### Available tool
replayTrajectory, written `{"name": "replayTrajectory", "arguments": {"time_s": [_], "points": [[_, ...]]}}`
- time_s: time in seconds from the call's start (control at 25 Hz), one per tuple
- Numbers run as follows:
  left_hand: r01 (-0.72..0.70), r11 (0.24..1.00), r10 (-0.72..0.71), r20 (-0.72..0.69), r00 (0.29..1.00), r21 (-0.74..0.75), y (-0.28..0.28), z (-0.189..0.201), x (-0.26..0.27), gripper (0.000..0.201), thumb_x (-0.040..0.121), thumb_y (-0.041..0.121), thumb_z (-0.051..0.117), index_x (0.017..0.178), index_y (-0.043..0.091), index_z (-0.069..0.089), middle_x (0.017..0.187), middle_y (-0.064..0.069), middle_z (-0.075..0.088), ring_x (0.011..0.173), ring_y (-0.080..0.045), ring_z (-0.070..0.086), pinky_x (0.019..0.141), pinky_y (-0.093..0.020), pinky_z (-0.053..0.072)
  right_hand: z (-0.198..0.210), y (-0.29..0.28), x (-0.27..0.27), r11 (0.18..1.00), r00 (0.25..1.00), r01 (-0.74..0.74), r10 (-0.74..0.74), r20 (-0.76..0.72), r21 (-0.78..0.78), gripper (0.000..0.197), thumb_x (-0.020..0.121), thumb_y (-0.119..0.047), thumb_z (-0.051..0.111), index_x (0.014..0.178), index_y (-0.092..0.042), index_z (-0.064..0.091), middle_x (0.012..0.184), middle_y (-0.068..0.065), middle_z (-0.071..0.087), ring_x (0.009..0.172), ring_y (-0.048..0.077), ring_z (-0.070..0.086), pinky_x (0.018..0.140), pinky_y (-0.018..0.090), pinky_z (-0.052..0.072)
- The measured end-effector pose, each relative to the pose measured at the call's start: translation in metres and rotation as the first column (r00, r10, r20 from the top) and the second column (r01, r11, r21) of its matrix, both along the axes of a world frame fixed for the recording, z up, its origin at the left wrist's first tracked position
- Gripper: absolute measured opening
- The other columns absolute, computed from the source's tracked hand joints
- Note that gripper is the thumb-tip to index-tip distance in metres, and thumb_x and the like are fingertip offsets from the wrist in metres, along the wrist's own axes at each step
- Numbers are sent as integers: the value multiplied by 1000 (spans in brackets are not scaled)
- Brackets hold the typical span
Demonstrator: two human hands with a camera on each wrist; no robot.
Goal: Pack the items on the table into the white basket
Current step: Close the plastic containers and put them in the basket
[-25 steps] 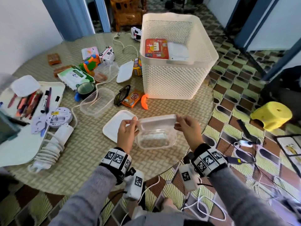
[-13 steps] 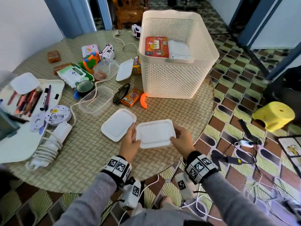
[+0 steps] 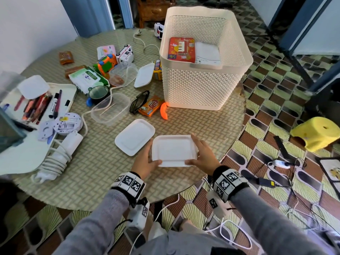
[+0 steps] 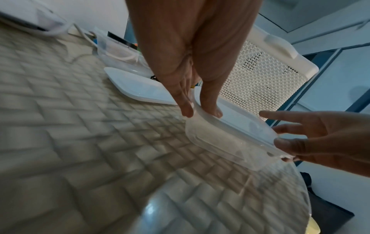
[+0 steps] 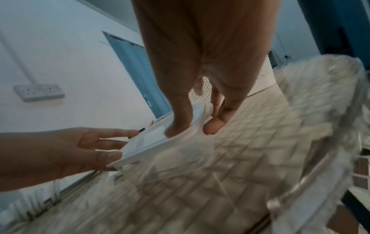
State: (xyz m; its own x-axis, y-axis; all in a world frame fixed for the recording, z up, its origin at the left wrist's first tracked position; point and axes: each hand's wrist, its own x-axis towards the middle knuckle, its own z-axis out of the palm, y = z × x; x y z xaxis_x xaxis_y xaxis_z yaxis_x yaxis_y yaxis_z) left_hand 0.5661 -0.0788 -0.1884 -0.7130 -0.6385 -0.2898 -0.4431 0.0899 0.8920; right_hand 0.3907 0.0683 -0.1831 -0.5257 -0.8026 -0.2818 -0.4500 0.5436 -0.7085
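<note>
lid's gone from tilted up to flat on the clear tub (image 3: 173, 150), so it's near ready for the white basket (image 3: 206, 57) | left hand (image 3: 145, 163) and right hand (image 3: 203, 156) pinch its edges, near table edge | can't tell if lid's clicked shut; wrist views blurry

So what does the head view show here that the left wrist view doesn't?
Only the head view shows inside the white basket, where a red toy box lies, plus the pens and wipes pack. Only the left wrist view shows the lidded clear container from the side, its clear body under the lid. Both show the left hand and right hand holding it, the spare white lid alongside.
</note>
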Motion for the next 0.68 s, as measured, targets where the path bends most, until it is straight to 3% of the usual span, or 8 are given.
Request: {"name": "replayTrajectory", "arguments": {"time_s": [0.12, 0.2, 0.4, 0.68], "points": [[113, 988, -103, 102, 989, -100, -6, 5, -5, 87, 80, 2, 72, 150, 15, 21, 145, -1, 39, 130, -25, 43, 110, -41, 35, 1, -3, -10, 994, 996, -92, 91, 15, 64, 119, 66, -29, 86, 153, -12, 7, 146, 14, 29, 134, 28, 32, 112, 37, 30], [185, 971, -155, 195, 969, -148, -12, 8, -9, 90, 80, 8, 74, 150, 14, 19, 146, -7, 37, 129, -28, 43, 109, -39, 34, 2, -5, -13, 988, 992, -121, 123, -10, 97, 120, 65, -34, 85, 153, -11, 7, 148, 13, 27, 137, 28, 29, 113, 35, 25], [254, 950, -196, 285, 938, -183, -17, 5, -10, 93, 81, 14, 74, 151, 15, 15, 150, -11, 31, 134, -28, 37, 111, -41, 31, 6, -11, -19, 947, 971, -183, 216, -103, 263, 120, 67, -47, 80, 153, -18, 3, 144, 5, 30, 132, 24, 36, 100, 41, 40], [371, 904, -249, 442, 862, -213, -25, 15, -19, 87, 82, 25, 73, 150, 13, 21, 154, -13, 28, 139, -29, 31, 113, -32, 24, 6, -15, -22, 945, 972, -182, 215, -95, 272, 120, 66, -45, 82, 153, -17, 4, 144, 5, 30, 133, 25, 35, 100, 43, 41]]}}
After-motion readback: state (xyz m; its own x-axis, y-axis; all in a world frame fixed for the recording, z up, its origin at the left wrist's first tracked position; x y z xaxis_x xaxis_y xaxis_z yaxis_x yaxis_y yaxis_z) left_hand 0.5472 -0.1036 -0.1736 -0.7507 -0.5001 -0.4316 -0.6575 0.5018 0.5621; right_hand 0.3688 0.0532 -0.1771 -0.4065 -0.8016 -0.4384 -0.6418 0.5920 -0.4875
